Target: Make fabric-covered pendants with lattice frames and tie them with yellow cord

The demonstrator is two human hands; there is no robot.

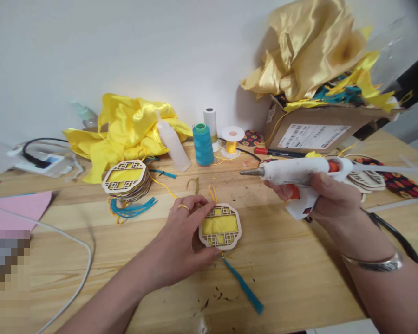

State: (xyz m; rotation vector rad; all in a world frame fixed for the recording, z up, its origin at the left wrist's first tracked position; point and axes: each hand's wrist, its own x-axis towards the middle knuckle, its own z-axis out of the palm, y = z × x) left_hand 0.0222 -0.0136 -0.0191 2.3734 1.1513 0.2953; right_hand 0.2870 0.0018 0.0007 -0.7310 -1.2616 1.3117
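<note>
My left hand (186, 236) grips the left edge of a wooden lattice pendant (220, 225), thumb below and fingers above. Yellow cloth shows through the pendant's cut-out frame. A yellow cord loop (212, 193) sticks out at its top, and a blue tassel (244, 285) trails from its bottom across the table. Up to the right, my right hand (325, 199) is wrapped round a white hot glue gun (292, 171). The metal nozzle points left, above the table and apart from the pendant. A clear glue stick (386, 169) juts from the gun's back.
Stacked lattice pendants (125, 178) with blue tassels lie at left, before yellow satin cloth (132, 125). A squeeze bottle (174, 146), a blue thread cone (203, 146) and a yellow thread spool (231, 144) stand behind. A cardboard box (306, 130) holds fabric. A white cable (87, 264) crosses the left side.
</note>
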